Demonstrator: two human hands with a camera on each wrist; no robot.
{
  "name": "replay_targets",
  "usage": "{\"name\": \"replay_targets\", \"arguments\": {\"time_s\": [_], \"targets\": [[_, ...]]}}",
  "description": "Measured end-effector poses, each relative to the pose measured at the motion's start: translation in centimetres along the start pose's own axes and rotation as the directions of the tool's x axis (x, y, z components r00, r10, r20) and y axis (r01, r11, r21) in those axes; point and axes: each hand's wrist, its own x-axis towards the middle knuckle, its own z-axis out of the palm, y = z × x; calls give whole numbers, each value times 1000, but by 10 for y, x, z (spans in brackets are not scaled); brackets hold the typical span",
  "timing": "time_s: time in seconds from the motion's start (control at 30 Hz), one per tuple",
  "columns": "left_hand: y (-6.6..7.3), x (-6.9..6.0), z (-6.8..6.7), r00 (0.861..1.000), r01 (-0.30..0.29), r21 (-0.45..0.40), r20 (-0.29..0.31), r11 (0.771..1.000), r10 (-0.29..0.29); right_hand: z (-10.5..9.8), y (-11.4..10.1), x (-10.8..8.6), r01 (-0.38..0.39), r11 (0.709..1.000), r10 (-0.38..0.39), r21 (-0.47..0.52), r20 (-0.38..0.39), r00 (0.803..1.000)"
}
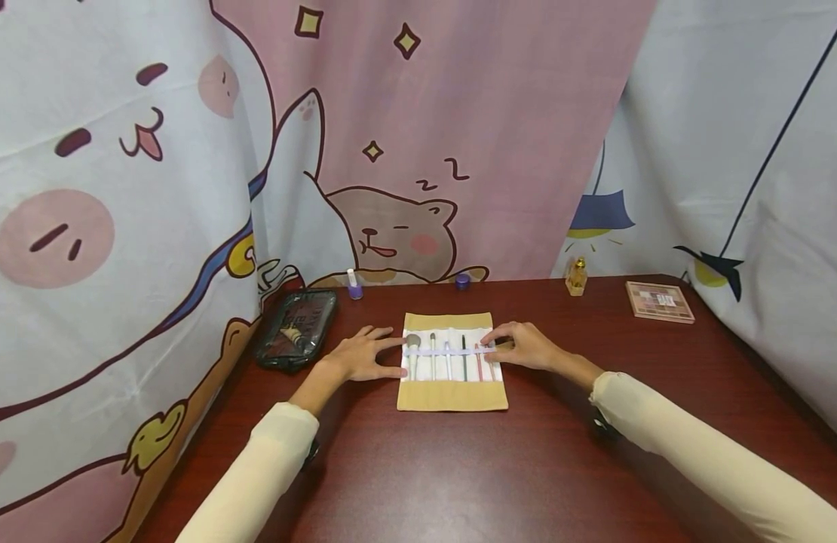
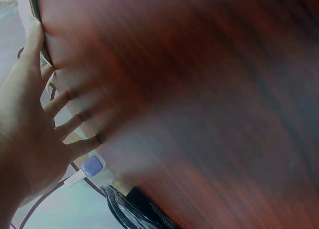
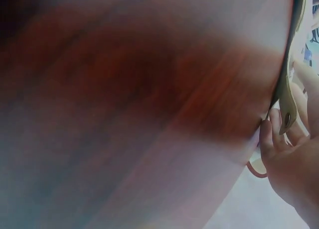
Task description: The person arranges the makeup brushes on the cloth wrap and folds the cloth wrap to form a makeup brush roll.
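An unrolled tan-and-white brush roll (image 1: 452, 397) lies flat on the table, with several makeup brushes held under a pale band across its middle. At its left edge, my left hand (image 1: 361, 356) has its fingers spread, the index finger and thumb touching the fabric. My right hand (image 1: 529, 347) rests at the opposite edge, index finger and thumb on the fabric by the rightmost brushes. A tan strap with a metal snap (image 3: 287, 117) sticks out beside the right fingers in the right wrist view. Some right fingertips are hidden there.
A black see-through pouch (image 1: 298, 328) lies left of the roll. Along the back stand a purple nail polish bottle (image 1: 354, 289), a small purple jar (image 1: 462, 280) and a gold perfume bottle (image 1: 577, 279). An eyeshadow palette (image 1: 659, 302) lies at the back right, before patterned curtains.
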Motion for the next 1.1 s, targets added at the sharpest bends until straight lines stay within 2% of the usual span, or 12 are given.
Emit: {"name": "replay_targets", "arguments": {"time_s": [0.27,0.77,1.0,1.1], "targets": [[-2,-1,1,1000,0,8,-1,1000,0,3,-3,-3,34,999,-34,-4,18,999],[-2,-4,2,1000,4,-5,6,1000,-4,1,-6,-1,42,999,-42,10,30,999],[7,-6,4,999,43,-33,-5,999,-43,-4,-22,2,76,997,-76,-1,-8,997],[15,-8,5,997,64,-54,-27,996,-65,-5,-36,-2,83,997,-83,-2,7,997]]}}
